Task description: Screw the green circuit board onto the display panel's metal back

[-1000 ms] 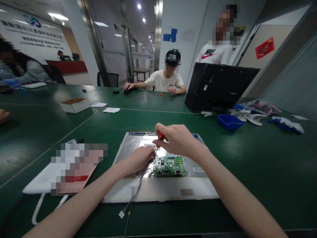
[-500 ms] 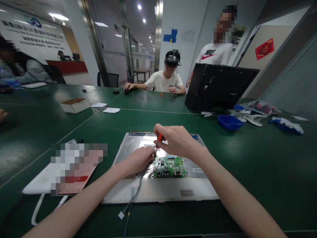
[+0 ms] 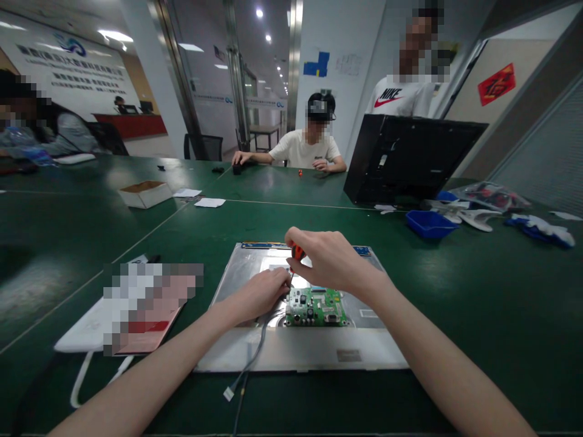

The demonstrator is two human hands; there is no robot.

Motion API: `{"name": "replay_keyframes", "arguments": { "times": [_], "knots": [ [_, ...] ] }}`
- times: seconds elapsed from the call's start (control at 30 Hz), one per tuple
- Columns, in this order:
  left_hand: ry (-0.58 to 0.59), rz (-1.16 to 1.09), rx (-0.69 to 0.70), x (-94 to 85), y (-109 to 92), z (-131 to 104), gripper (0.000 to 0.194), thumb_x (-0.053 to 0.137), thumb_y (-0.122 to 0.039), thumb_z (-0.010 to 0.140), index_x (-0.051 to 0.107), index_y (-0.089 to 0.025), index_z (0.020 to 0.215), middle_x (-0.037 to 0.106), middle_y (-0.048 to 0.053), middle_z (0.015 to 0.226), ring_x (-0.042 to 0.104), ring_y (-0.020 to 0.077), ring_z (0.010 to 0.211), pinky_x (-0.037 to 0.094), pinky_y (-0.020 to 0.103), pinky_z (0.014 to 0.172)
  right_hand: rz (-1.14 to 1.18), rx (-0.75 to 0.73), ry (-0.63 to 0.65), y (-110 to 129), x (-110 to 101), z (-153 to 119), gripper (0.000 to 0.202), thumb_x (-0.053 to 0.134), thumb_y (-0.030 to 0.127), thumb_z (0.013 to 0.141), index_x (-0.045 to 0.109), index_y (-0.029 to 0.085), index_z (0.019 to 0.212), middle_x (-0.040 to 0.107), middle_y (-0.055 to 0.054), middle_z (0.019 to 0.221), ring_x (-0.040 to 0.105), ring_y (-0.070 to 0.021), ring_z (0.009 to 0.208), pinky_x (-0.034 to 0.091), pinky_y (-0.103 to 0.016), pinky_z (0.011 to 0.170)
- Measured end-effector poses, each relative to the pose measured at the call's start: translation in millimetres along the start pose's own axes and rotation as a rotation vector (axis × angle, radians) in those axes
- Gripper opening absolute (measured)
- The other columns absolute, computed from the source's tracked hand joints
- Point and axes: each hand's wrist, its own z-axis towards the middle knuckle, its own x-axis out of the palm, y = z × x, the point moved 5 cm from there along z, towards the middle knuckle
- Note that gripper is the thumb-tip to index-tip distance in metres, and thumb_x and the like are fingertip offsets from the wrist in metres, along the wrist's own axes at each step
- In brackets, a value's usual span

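My right hand [image 3: 325, 258] is closed round the handle of an orange and black screwdriver [image 3: 297, 250], held upright with its shaft pointing down. The tip meets the upper left corner of a green circuit board [image 3: 316, 308]. My left hand [image 3: 268, 290] has its fingers pressed together at that same corner, beside the shaft; whatever they pinch is hidden. Beneath both hands lies a flat metal display panel [image 3: 300, 352]. A grey cable [image 3: 258, 350] runs from under my left hand over the panel's front edge, ending in a white connector [image 3: 228, 394].
On the left lie a white device [image 3: 86, 328] and a pinkish sheet [image 3: 150, 340]. Farther back stand an open cardboard box [image 3: 146, 195], a black monitor housing [image 3: 410, 161] and a blue tray [image 3: 430, 226]. Gloves [image 3: 540, 229] lie at right. A person [image 3: 310, 145] sits across the table; another stands behind.
The whole view has shifted slightly, so things appear a little farther right. Both hands and the screwdriver keep their places at the board's corner.
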Motion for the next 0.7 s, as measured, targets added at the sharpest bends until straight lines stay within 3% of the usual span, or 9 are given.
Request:
{"name": "replay_keyframes", "arguments": {
  "times": [0.27, 0.47, 0.7],
  "knots": [
    [-0.022, -0.01, 0.005, 5.2, 5.4, 1.4, 0.011, 0.048, -0.023, 0.098, 0.054, -0.019, 0.106, 0.066, 0.009, 0.105, 0.063, 0.0253, 0.094, 0.048, 0.037, 0.08, -0.015, -0.013, 0.013, 1.6, -0.5, -0.8, 0.016, 0.052, 0.022, 0.087, 0.05, 0.019, 0.102, 0.07, -0.003, 0.091, 0.059, -0.0145, 0.069, 0.022, -0.027, 0.054],
    [-0.006, 0.013, -0.018, -0.9, -0.6, 0.2, 0.009, 0.046, -0.022, 0.097, 0.053, -0.018, 0.102, 0.066, 0.008, 0.098, 0.063, 0.0247, 0.088, 0.046, 0.035, 0.074, -0.036, 0.004, 0.007, -1.7, 3.4, 0.4, 0.018, 0.053, 0.034, 0.091, 0.051, 0.021, 0.104, 0.071, -0.002, 0.085, 0.059, -0.0155, 0.066, 0.021, -0.027, 0.054],
    [-0.003, -0.046, 0.016, -5.1, -5.2, -0.3, 0.012, 0.047, -0.021, 0.097, 0.054, -0.019, 0.106, 0.066, 0.007, 0.105, 0.062, 0.0237, 0.095, 0.047, 0.035, 0.081, 0.016, -0.008, 0.006, -0.1, 3.3, 0.2, 0.016, 0.051, 0.022, 0.086, 0.051, 0.02, 0.101, 0.07, -0.002, 0.09, 0.059, -0.0142, 0.069, 0.022, -0.027, 0.055]
  ]
}}
